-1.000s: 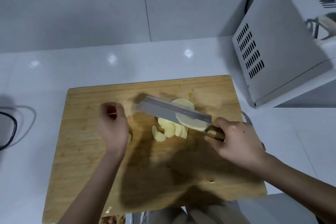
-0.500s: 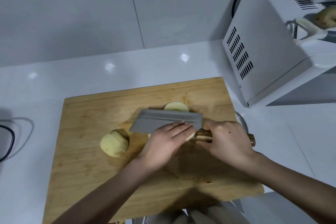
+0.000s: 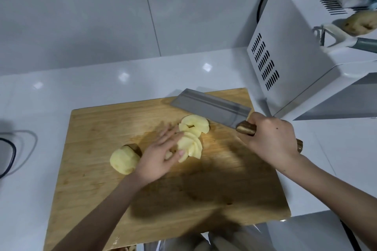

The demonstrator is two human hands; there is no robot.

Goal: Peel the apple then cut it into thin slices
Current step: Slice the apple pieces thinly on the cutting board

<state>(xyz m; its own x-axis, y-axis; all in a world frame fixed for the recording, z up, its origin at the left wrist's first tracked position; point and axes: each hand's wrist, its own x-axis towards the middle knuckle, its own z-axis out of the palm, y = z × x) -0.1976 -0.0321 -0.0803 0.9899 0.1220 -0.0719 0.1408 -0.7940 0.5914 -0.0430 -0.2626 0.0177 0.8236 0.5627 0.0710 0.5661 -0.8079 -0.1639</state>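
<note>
I'm gripping the cleaver (image 3: 212, 108) handle in my right hand (image 3: 271, 140), fingers wrapped tight, left hand (image 3: 158, 156) fingers spread, touching apple slices (image 3: 190, 146) on the cutting board (image 3: 98, 128)

- The cutting board (image 3: 98, 199) has bare wood along its whole left side and near edge; a hand could come in there unhindered.
- The middle is taken: a peeled apple piece (image 3: 123, 160) sits just left of the left hand (image 3: 158, 158), which lies flat against a fan of slices (image 3: 191, 142).
- The knife (image 3: 212, 109), gripped by the right hand (image 3: 271, 140), is raised over the board's far right corner, its blade slanting across that way in.
- A white appliance (image 3: 289, 51) stands close beside the board's right far corner, narrowing passage there.
- The counter (image 3: 102, 87) beyond the board is open up to the wall.
- A dark cable (image 3: 8, 155) loops at the far left.
</note>
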